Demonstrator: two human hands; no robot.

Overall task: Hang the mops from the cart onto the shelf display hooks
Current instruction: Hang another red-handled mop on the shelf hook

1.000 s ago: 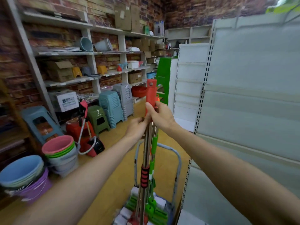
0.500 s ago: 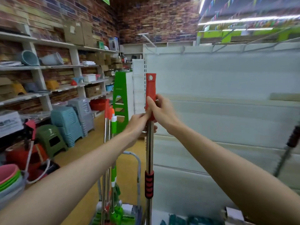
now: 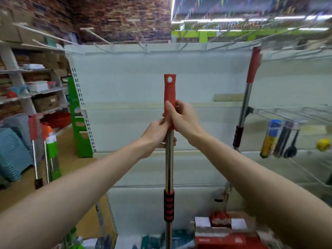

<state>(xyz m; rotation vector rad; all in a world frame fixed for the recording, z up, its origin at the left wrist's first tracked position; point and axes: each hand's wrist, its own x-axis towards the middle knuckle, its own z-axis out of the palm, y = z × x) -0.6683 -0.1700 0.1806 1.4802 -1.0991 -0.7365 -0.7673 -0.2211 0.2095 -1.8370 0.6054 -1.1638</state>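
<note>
- So, head view, the only one we get: both hands are clamped on one mop handle (image 3: 169,159), which stands upright dead centre in front of the person. The right hand (image 3: 185,117) wraps the lower part of the red grip, and the left hand (image 3: 158,134) is closed just under it, where red meets the bare steel shaft.
- Its long axis runs straight up and down. The hang hole (image 3: 169,79) in the red cap sits above both hands, with nothing covering it.
- What the move turns on, I'd say: the display hooks (image 3: 143,48) stick out along the top rail of the white shelf panel (image 3: 125,83), higher than the hole. The hole has to go up and forward, then catch a hook tip.
- Room looks fine: the panel behind the handle is bare and the nearest hooks seem free, though they're blurry.
- Off to the right, another red-handled mop (image 3: 248,97) hangs from the rail, well apart from this one.
- Down left, more mop handles (image 3: 48,141) stand waiting. I can't really make out the cart itself from here.
</note>
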